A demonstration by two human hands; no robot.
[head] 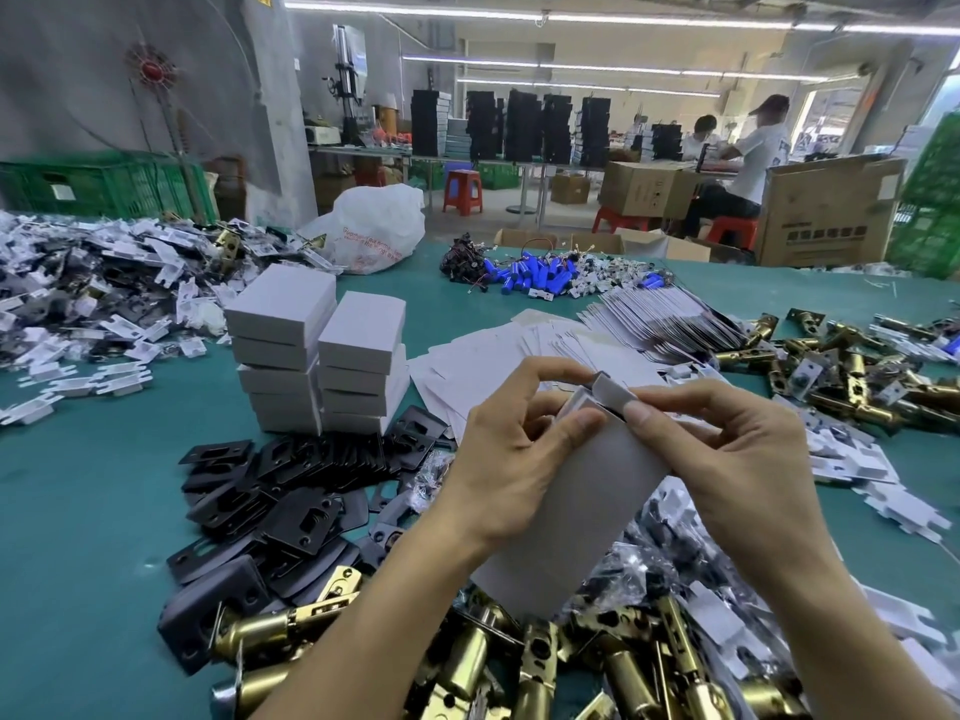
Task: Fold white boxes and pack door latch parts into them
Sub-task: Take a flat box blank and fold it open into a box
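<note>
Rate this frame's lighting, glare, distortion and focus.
Head view: even overhead light from tube lights, which blow out white; glare spots on the brass latches; wide-angle bending toward the edges; box sharp, far background soft.

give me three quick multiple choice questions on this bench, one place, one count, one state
1. Where do the black strike plates lie? A) just nearer than the stacked white boxes B) in a green crate C) on a red stool
2. How many stacks do those boxes form? A) one B) two C) five
3. The white box in the hands is: A) flat on the table B) gripped by both, end flap untucked C) atop a stack
Answers: 1 A, plates spread in front of the stacks; 2 B, two stand side by side; 3 B, left hand holds it, right hand pinches the end flap.
</note>
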